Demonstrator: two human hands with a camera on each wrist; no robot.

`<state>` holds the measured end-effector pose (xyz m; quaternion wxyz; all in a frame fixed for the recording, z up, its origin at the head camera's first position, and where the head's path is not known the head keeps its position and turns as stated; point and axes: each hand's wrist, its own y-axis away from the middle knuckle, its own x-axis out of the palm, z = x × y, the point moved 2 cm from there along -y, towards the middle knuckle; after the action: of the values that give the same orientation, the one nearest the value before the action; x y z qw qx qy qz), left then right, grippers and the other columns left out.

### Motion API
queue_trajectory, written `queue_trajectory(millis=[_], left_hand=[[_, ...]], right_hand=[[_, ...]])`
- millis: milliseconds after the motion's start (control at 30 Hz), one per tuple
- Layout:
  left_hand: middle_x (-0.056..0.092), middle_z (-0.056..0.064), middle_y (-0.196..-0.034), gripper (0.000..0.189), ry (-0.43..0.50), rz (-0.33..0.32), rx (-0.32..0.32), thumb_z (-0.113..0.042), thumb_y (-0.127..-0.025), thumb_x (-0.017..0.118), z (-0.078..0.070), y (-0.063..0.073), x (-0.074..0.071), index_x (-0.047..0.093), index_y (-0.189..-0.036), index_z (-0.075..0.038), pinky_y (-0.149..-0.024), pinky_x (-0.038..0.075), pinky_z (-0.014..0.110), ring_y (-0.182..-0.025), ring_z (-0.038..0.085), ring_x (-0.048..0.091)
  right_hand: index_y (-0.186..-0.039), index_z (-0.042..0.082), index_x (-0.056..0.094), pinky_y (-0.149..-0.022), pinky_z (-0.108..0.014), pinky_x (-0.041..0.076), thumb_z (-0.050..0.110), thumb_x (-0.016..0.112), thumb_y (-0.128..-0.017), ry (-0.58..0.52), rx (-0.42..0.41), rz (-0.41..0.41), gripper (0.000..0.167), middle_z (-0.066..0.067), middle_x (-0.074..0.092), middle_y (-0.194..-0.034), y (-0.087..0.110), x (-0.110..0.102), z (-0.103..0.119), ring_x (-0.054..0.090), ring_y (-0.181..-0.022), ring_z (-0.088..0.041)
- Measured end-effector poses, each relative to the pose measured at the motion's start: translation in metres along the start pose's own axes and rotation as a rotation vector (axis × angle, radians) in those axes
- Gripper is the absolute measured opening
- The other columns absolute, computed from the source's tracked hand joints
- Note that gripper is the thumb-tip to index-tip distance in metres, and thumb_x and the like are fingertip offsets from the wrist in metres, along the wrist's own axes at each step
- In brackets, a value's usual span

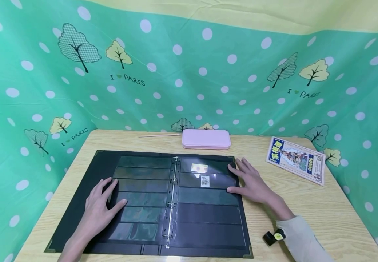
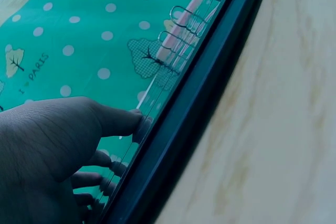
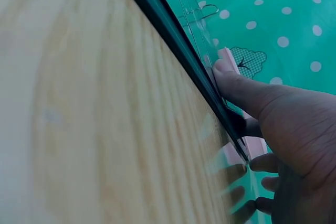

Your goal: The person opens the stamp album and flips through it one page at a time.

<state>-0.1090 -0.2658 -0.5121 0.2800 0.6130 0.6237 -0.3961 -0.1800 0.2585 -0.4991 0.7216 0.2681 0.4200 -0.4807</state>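
A black ring-binder stamp album (image 1: 205, 233) lies spread on the wooden table, its metal rings (image 1: 172, 203) running down the middle. Clear strip pockets cover both pages. On the right page, a yellowish stamp (image 1: 199, 168) sits in the top strip and a pale stamp (image 1: 205, 181) in the strip below. My left hand (image 1: 98, 211) rests on the left page, fingers spread and thumb touching the pockets. My right hand (image 1: 252, 182) lies at the album's upper right edge, thumb and index finger on the page; in the right wrist view its other fingers reach past the cover corner.
Behind the album stand a pink case (image 1: 206, 139) and a thin stick-like thing (image 1: 159, 135). A printed booklet (image 1: 296, 160) lies at the back right. A small black device (image 1: 274, 236) is by the right sleeve. A green dotted curtain (image 1: 189, 72) hangs around the table.
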Motion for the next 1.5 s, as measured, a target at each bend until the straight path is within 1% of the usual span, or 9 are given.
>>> queue_trajectory(millis=[233,367,467,533,633,733,1000,1267,1500], left_hand=[[0.036,0.033,-0.167,0.083,-0.003,0.009,-0.009,-0.032,-0.097,0.088,0.0,0.0,-0.001,0.052,-0.159,0.01,-0.113,0.021,0.087,-0.157,0.063,0.021],[0.036,0.033,-0.167,0.084,-0.003,0.018,-0.013,-0.033,-0.097,0.087,0.001,-0.001,0.0,0.051,-0.159,0.01,-0.113,0.021,0.087,-0.157,0.063,0.021],[0.036,0.033,-0.167,0.084,-0.001,0.02,-0.014,-0.034,-0.098,0.087,0.001,-0.001,0.0,0.051,-0.16,0.009,-0.113,0.021,0.086,-0.157,0.063,0.02],[0.036,0.033,-0.168,0.084,-0.002,0.022,-0.017,-0.035,-0.098,0.087,0.001,0.0,0.0,0.051,-0.16,0.009,-0.114,0.02,0.086,-0.157,0.062,0.02],[0.035,0.033,-0.168,0.084,-0.001,0.023,-0.02,-0.035,-0.098,0.087,0.001,0.0,0.0,0.05,-0.16,0.009,-0.114,0.02,0.086,-0.158,0.062,0.02],[0.036,0.032,-0.168,0.084,0.0,0.015,-0.013,-0.035,-0.098,0.087,0.001,-0.001,0.001,0.051,-0.16,0.009,-0.113,0.021,0.087,-0.157,0.062,0.021],[0.037,0.033,-0.167,0.083,-0.001,0.002,-0.002,-0.034,-0.097,0.087,0.001,0.0,0.001,0.052,-0.159,0.009,-0.113,0.021,0.087,-0.157,0.062,0.021],[0.036,0.033,-0.167,0.084,0.002,0.011,-0.006,-0.033,-0.097,0.087,0.0,0.0,0.0,0.051,-0.159,0.009,-0.113,0.021,0.087,-0.157,0.062,0.021],[0.035,0.034,-0.168,0.083,0.0,0.02,-0.012,-0.032,-0.098,0.087,-0.001,-0.001,0.001,0.05,-0.16,0.01,-0.113,0.02,0.087,-0.157,0.063,0.02]], right_hand=[[-0.162,0.006,0.056,-0.127,-0.079,0.014,0.038,0.085,-0.099,-0.018,-0.027,-0.051,0.077,-0.027,0.029,-0.178,0.003,0.004,0.004,0.012,-0.167,-0.054],[-0.162,0.011,0.059,-0.123,-0.079,0.025,0.035,0.085,-0.1,-0.028,-0.046,-0.105,0.072,-0.026,0.041,-0.172,0.007,0.007,0.005,0.025,-0.163,-0.052],[-0.162,0.013,0.059,-0.111,-0.066,0.043,0.033,0.086,-0.1,-0.022,-0.049,-0.142,0.071,-0.02,0.061,-0.149,0.009,0.006,0.008,0.051,-0.14,-0.043],[-0.165,0.011,0.055,-0.094,-0.05,0.048,0.031,0.085,-0.101,-0.05,-0.032,-0.137,0.073,-0.01,0.069,-0.121,0.009,0.005,0.012,0.06,-0.111,-0.03],[-0.171,0.006,0.042,-0.074,-0.033,0.043,0.026,0.083,-0.103,-0.127,0.016,-0.095,0.082,0.003,0.062,-0.087,0.01,0.005,0.017,0.054,-0.077,-0.015],[-0.175,0.003,0.029,-0.065,-0.027,0.038,0.02,0.081,-0.104,-0.224,0.056,-0.08,0.089,0.007,0.048,-0.073,0.012,0.004,0.02,0.043,-0.063,-0.009],[-0.178,0.006,0.021,-0.066,-0.027,0.04,0.017,0.075,-0.108,-0.398,0.051,-0.116,0.089,0.007,0.047,-0.074,0.028,0.002,0.026,0.045,-0.067,-0.008],[-0.179,0.008,0.016,-0.062,-0.033,0.058,0.013,0.065,-0.113,-0.643,0.049,0.036,0.082,-0.007,0.068,-0.081,0.059,0.001,0.03,0.07,-0.069,-0.024],[-0.179,0.01,0.018,-0.088,-0.024,0.059,0.011,0.059,-0.115,-0.655,0.052,0.044,0.076,-0.026,0.075,-0.13,0.085,0.002,0.04,0.073,-0.11,-0.006]])
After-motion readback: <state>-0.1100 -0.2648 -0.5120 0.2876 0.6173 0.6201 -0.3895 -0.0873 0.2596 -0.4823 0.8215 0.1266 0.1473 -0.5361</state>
